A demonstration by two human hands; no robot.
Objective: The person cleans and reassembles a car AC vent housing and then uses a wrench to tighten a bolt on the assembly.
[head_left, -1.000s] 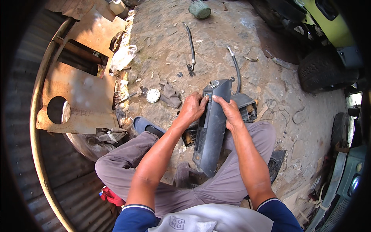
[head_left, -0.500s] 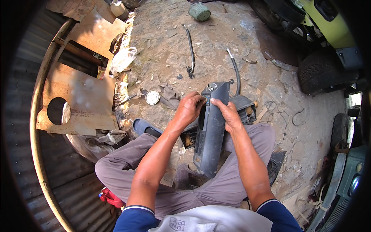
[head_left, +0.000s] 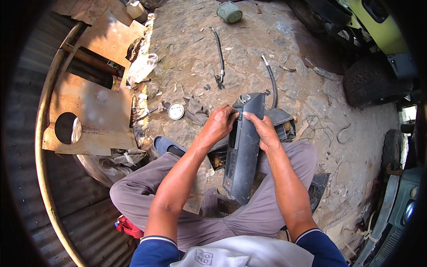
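Observation:
A long dark grey plastic trim panel (head_left: 249, 153), dusty and with a slot along its left side, stands tilted between my knees. My left hand (head_left: 219, 123) is at its upper left edge, fingers pinched at a small fitting by the slot; whatever lies between the fingertips is hidden. My right hand (head_left: 265, 132) grips the panel's right side, thumb pressed on its face close to the left fingertips. Behind the panel lies another dark plastic housing (head_left: 279, 117), partly covered by it and open at its ends.
Two black hoses (head_left: 218, 51) with metal ends lie ahead on the stone floor, near a green cylindrical filter (head_left: 229, 13). A round tin lid (head_left: 175, 111) and grey rag (head_left: 195, 110) sit left. Rusty sheet metal (head_left: 95, 109) lines the left; a vehicle tyre (head_left: 373, 82) stands right.
The panel's upper end has shifted very slightly up and to the right. Both hands keep their places on it, with only small finger movement at the fitting.

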